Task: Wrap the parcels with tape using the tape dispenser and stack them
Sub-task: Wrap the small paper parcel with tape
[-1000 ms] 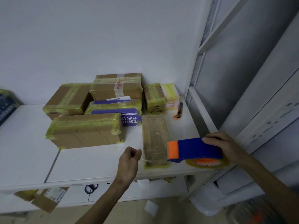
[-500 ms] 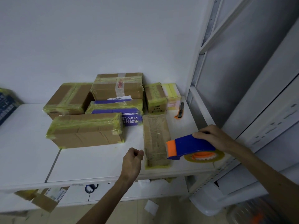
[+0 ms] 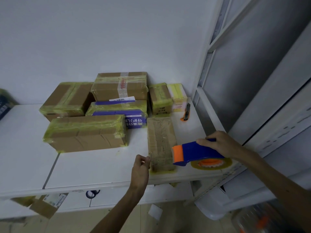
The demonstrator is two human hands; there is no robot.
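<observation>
Dispenser [image 3: 196, 151] shifted left, lying nose-left; right hand [image 3: 220, 143] grips it, left hand [image 3: 140, 169] fisted.

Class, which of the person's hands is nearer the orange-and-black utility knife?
Right. The right hand, gripping the tape dispenser, is in front of the utility knife; the left hand is farther, front-left beside the narrow parcel.

Orange box cutter [image 3: 186, 112] on white table [image 3: 94, 167], metal shelving frame [image 3: 202, 78]

A parcel packing room: taped cartons [image 3: 87, 132] crowd a white shelf [image 3: 25, 148].
</observation>
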